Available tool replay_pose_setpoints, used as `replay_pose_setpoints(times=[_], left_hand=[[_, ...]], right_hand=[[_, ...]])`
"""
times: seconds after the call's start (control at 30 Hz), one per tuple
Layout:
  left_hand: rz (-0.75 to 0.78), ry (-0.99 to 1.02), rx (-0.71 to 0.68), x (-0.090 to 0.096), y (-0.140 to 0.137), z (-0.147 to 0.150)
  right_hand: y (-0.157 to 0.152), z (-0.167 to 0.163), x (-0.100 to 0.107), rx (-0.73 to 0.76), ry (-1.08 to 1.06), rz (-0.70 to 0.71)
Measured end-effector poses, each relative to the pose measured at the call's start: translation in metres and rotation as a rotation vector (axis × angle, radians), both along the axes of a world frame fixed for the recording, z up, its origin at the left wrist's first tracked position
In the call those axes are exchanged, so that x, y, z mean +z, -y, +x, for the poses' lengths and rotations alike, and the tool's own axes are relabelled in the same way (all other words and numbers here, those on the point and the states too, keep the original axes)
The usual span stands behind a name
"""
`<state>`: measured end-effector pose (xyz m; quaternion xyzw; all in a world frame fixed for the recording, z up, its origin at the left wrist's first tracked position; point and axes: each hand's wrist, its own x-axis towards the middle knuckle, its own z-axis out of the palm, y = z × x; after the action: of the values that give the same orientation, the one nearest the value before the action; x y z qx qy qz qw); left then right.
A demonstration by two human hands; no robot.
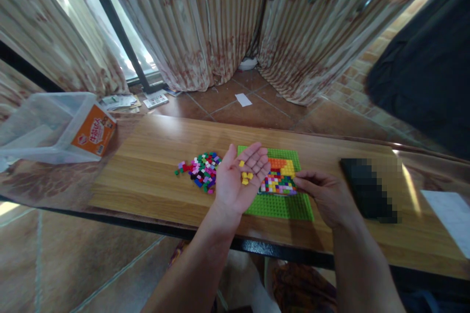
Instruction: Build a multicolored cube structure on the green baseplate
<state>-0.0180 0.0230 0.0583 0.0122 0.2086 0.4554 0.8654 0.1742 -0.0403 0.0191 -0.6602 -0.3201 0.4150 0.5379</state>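
My left hand (240,181) is turned palm up over the left part of a green studded baseplate (281,208), fingers slightly curled. Several small yellow bricks (246,176) rest in its palm. Covering part of the baseplate is a mosaic of small bricks (277,183), with orange and yellow at the far side and mixed colours nearer me. My right hand (325,190) has thumb and fingers pinched together at the mosaic's right edge, beside its yellow area. Whatever is between those fingertips is too small to make out.
A loose pile of coloured bricks (203,170) lies on the wooden table (154,171), left of my left hand. At the far left stands a clear plastic bin (47,129) with an orange label. A dark flat object (363,188) and a white paper (446,215) lie to the right.
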Motion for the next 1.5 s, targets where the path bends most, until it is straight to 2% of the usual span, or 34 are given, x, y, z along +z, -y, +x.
replay_pose_setpoints(times=[0.13, 0.33, 0.5, 0.57, 0.7, 0.87, 0.97, 1.07, 1.2, 1.27, 1.33, 1.4, 1.5], left_hand=[[-0.011, -0.005, -0.005, 0.001, 0.000, 0.000], [-0.006, 0.004, -0.021, 0.001, 0.003, 0.001], [0.011, 0.023, -0.063, 0.000, 0.005, 0.006], [0.011, 0.023, -0.074, -0.001, 0.006, 0.008], [0.023, 0.018, -0.083, 0.001, 0.009, 0.011], [0.041, 0.003, -0.098, 0.003, 0.010, 0.012], [0.047, 0.018, -0.101, 0.003, 0.010, 0.012], [0.041, 0.036, -0.095, 0.002, 0.009, 0.010], [0.027, 0.041, -0.028, -0.001, 0.005, 0.006], [0.015, 0.034, 0.003, -0.001, 0.003, 0.003], [-0.001, 0.018, 0.033, -0.002, 0.001, 0.001], [-0.016, 0.008, 0.056, -0.002, 0.000, 0.000], [-0.022, 0.013, 0.063, -0.002, 0.000, 0.000]], right_hand=[[0.000, -0.001, -0.001, -0.005, -0.064, -0.020], [0.002, 0.001, 0.001, -0.001, 0.026, 0.002], [0.003, -0.016, 0.020, -0.018, 0.157, 0.171], [0.003, -0.032, 0.029, 0.096, 0.201, 0.229], [0.003, -0.060, 0.039, 0.335, 0.415, 0.245], [0.003, -0.069, 0.039, 0.440, 0.617, 0.190], [0.002, -0.070, 0.039, 0.422, 0.632, 0.188], [0.003, -0.068, 0.041, 0.349, 0.542, 0.217], [0.005, -0.050, 0.042, 0.091, 0.408, 0.253], [0.006, -0.035, 0.040, -0.064, 0.425, 0.240], [0.007, -0.020, 0.037, -0.143, 0.459, 0.216], [0.007, -0.010, 0.034, -0.132, 0.503, 0.181], [0.008, -0.006, 0.032, -0.030, 0.595, 0.168]])
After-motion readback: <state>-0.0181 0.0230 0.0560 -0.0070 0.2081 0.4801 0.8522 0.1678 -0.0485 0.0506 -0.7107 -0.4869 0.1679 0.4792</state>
